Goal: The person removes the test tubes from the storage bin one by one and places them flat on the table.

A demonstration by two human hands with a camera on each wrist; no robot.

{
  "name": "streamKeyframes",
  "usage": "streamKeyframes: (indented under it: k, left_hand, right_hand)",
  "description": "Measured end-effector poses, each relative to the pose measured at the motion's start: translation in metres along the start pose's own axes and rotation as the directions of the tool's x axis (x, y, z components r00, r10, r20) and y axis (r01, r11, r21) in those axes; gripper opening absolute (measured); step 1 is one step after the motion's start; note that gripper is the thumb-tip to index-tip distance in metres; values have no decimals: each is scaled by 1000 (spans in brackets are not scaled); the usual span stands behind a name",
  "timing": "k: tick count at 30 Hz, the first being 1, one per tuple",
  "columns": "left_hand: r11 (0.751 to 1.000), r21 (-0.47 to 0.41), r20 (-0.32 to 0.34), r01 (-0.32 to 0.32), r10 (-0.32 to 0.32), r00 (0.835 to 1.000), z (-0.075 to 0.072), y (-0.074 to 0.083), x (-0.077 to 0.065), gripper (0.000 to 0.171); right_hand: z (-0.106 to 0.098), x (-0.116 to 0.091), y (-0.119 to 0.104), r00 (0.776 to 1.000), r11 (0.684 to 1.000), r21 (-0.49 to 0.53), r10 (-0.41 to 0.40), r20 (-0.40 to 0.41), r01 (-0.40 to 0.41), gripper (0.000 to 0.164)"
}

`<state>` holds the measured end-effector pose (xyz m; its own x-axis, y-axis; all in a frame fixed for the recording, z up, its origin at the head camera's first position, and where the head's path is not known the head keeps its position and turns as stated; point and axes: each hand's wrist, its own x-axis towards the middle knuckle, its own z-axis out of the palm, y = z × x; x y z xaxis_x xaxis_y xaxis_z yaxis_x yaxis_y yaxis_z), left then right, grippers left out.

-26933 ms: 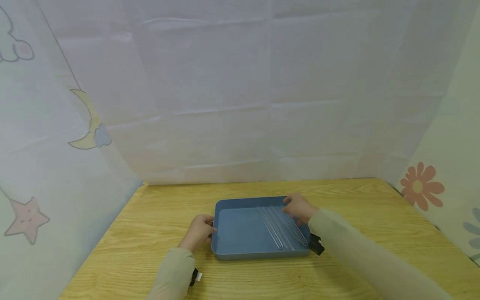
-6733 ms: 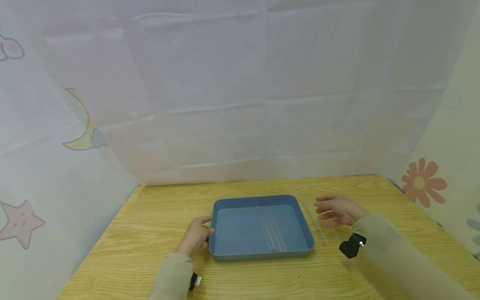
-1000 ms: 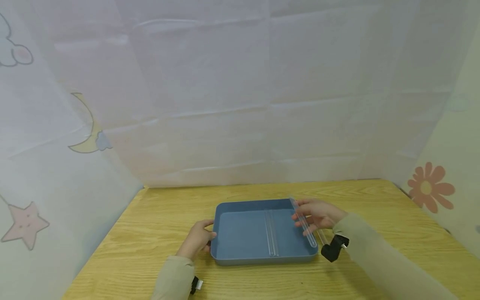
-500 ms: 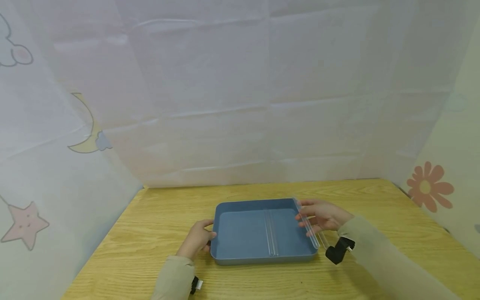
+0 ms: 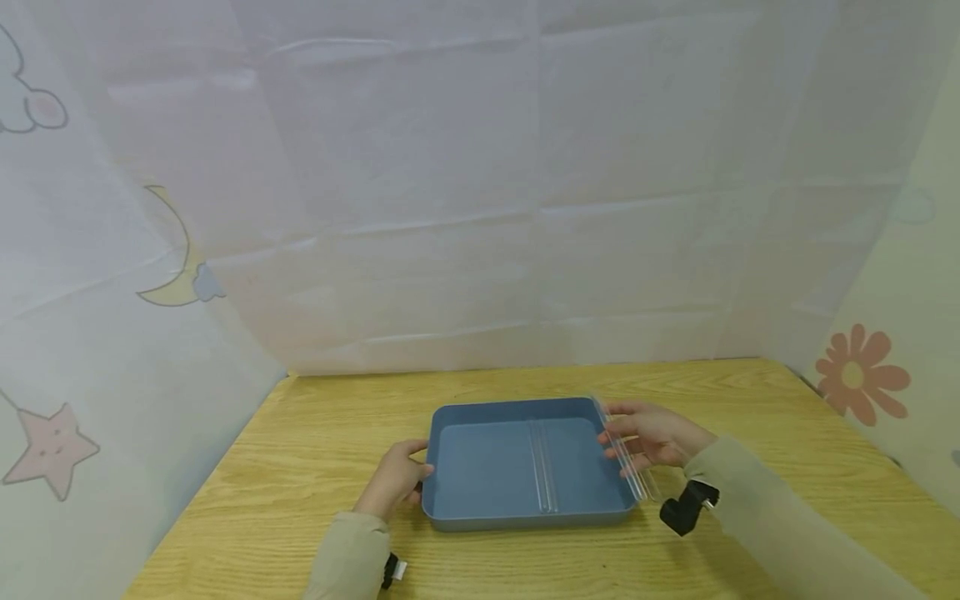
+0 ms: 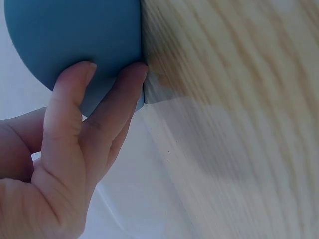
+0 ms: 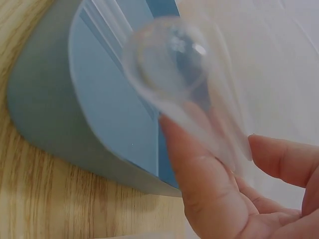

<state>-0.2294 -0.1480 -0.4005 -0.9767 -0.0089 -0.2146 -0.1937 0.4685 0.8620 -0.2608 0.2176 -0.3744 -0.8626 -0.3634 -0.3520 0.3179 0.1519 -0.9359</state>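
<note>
A blue rectangular tray (image 5: 487, 467) sits on the table in the head view. Two clear test tubes (image 5: 543, 467) lie side by side in it, right of its middle. At the tray's left wall my left hand (image 5: 395, 477) grips the side, fingers on the outer face in the left wrist view (image 6: 94, 124). My right hand (image 5: 651, 435) pinches another clear test tube (image 5: 622, 454) between thumb and fingers over the tray's right rim. Its rounded end (image 7: 167, 57) faces the camera in the right wrist view. Just right of the tray, a further clear tube (image 5: 653, 487) shows partly behind the held one.
The wooden table (image 5: 337, 417) extends around the tray on all sides. A pale cloth wall (image 5: 480, 208) rises behind its far edge, with printed side walls left and right. Black wrist cameras (image 5: 682, 510) are strapped to both forearms.
Tubes in the tray went from several to three, then two; one appeared on the table at right. Within the last second my right hand carried its tube rightward over the rim. Left hand stayed.
</note>
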Motion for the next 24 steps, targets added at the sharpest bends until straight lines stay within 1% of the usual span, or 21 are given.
streamKeyframes:
  k: [8, 12, 19, 24]
  left_hand:
    - [1000, -17, 13, -5, 5, 1000, -1, -1, 1, 48]
    - [1000, -19, 11, -7, 7, 1000, -1, -1, 0, 48]
    - [1000, -26, 21, -9, 10, 1000, -1, 0, 0, 48]
    - [1000, -22, 16, -2, 2, 1000, -1, -1, 1, 48]
  right_hand:
    - [-2, -4, 0, 999, 1000, 11, -21, 31, 21, 67]
    - [-3, -4, 0, 999, 1000, 17, -15, 29, 15, 67]
    - [-7, -5, 2, 1000, 1000, -4, -6, -1, 6, 71]
    - [-10, -5, 3, 1000, 1000, 9, -11, 3, 11, 74]
